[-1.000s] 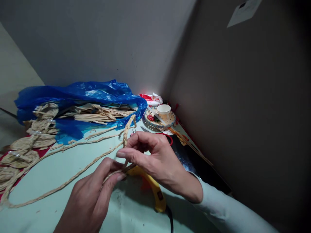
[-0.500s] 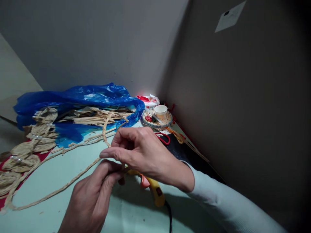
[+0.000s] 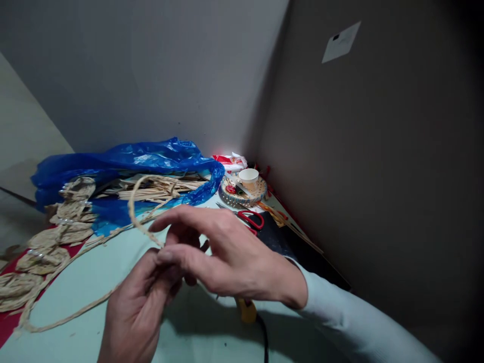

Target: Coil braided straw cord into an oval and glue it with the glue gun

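Observation:
A twisted cord of pale dried plant fibre point(image 3: 133, 212) arches up from my hands, and another length of it loops across the table to the left. My left hand point(image 3: 136, 302) is closed, its thumb and forefinger pinching the cord. Just above it, my right hand point(image 3: 223, 252) reaches in from the right with its index finger stretched out against the cord. Its thumb sits apart from that finger, close to the left fingertips, and the other fingers curl behind, partly hidden. A yellow-handled tool point(image 3: 247, 311) with a black cable lies mostly covered under my right hand.
Behind lies a blue plastic bag point(image 3: 162, 151) with dried fibre strips point(image 3: 147, 190). Red-handled scissors point(image 3: 251, 220) and a woven tray point(image 3: 229, 199) bearing a paper cup point(image 3: 248, 177) are beyond my right hand. Coiled fibre pieces point(image 3: 43, 257) line the left; walls rise behind and right.
My right hand has shifted slightly down, and its index finger has spread away from the thumb. The cord's upper loop has swung left and widened. More of the scissors shows; less of the yellow tool does.

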Action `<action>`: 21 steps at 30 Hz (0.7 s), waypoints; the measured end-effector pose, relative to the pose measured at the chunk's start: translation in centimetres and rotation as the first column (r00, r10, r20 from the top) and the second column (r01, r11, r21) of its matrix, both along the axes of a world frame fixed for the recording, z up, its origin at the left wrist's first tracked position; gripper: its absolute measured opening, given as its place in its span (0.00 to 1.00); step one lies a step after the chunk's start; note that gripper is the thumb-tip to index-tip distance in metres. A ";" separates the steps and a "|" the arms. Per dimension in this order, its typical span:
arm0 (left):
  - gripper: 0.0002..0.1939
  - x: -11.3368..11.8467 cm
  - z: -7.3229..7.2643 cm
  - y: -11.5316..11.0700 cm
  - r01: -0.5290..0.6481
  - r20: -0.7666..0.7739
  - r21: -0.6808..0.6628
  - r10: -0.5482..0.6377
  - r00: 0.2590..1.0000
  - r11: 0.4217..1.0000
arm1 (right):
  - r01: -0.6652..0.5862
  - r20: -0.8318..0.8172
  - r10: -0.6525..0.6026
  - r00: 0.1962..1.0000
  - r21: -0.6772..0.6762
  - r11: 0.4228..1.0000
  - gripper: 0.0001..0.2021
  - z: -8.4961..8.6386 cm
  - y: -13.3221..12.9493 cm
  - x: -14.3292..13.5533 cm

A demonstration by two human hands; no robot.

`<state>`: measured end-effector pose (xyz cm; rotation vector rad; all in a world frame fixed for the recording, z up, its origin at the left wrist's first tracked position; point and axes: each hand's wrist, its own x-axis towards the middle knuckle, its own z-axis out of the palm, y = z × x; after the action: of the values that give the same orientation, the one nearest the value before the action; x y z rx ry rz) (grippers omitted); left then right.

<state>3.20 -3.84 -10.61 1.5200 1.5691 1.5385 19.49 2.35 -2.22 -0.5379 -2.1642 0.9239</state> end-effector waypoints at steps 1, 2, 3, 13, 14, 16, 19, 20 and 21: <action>0.11 0.0 0.0 -0.2 0.027 0.029 -0.007 -0.027 0.999 1.000 | 0.034 -0.057 -0.035 0.998 -0.031 0.999 0.11 -0.1 -0.1 0.6; 0.10 0.0 -0.1 -0.3 0.051 0.064 -0.008 -0.050 0.997 0.999 | 0.088 -0.092 -0.093 0.991 -0.053 0.995 0.10 -0.3 -0.2 1.3; 0.09 -0.1 -0.1 -0.4 0.063 0.101 -0.003 -0.063 0.993 0.998 | 0.157 -0.103 -0.163 0.981 -0.069 0.985 0.08 -0.5 -0.4 2.2; 0.13 -1.0 -0.1 -0.2 0.024 0.209 -0.066 -0.010 0.978 0.998 | 0.545 0.601 -0.398 0.693 -0.075 0.835 0.16 -7.5 -4.9 6.3; 0.14 -1.1 -0.1 -0.2 0.021 0.179 -0.088 -0.005 0.984 0.996 | 0.560 0.632 -0.397 0.666 -0.072 0.825 0.13 -8.2 -5.2 6.0; 0.15 -1.4 0.1 -0.1 0.015 0.118 -0.105 -0.003 0.993 0.994 | 0.579 0.661 -0.391 0.641 -0.081 0.811 0.08 -9.2 -5.6 5.4; 0.17 -2.2 0.3 0.2 0.008 0.039 -0.091 -0.005 0.999 0.996 | 0.604 0.659 -0.384 0.646 -0.134 0.786 0.06 -10.2 -5.5 5.1; 0.17 -2.6 0.4 0.3 0.000 0.021 -0.083 0.002 1.000 0.997 | 0.614 0.649 -0.385 0.656 -0.162 0.773 0.05 -10.4 -5.4 5.2; 0.17 -3.0 0.4 0.5 -0.015 0.009 -0.078 0.015 1.000 0.997 | 0.623 0.633 -0.388 0.669 -0.194 0.757 0.05 -10.6 -5.2 5.3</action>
<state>0.22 -3.39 -10.18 1.4601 1.6194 1.4731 24.80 -2.86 -12.81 -1.7390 -2.0854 0.9462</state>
